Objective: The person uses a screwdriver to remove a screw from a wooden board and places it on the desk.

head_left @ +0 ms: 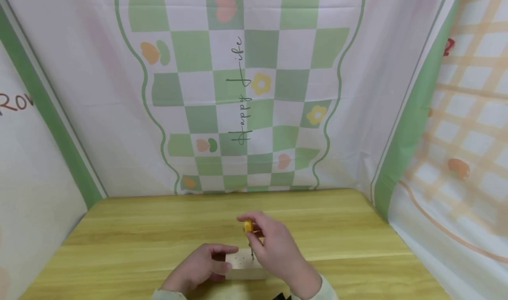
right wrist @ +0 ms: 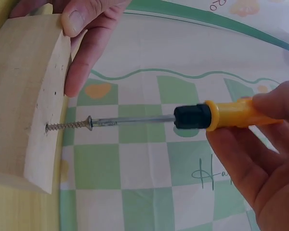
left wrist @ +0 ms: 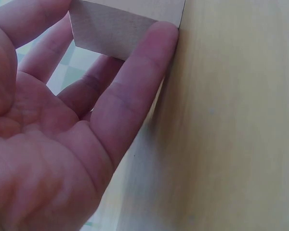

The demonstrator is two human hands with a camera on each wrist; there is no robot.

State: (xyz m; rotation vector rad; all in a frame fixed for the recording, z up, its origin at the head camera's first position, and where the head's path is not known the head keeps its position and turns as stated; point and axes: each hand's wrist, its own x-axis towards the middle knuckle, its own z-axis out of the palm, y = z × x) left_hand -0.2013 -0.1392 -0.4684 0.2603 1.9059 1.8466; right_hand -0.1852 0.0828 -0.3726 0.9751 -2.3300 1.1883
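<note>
A pale wooden block with several small holes in its top lies on the table. My left hand grips the block's left end, thumb at the near side and fingers at the far side. In the right wrist view a screw stands in one of the holes, most of its thread still outside the wood. The tip of a screwdriver meets the screw's head. My right hand pinches the screwdriver's yellow handle between thumb and fingers, above the block's right part.
The wood-grain table spreads around the block on all sides. Behind it hangs a green and white checked curtain, with more printed cloth at left and right. A small black object shows at the bottom edge.
</note>
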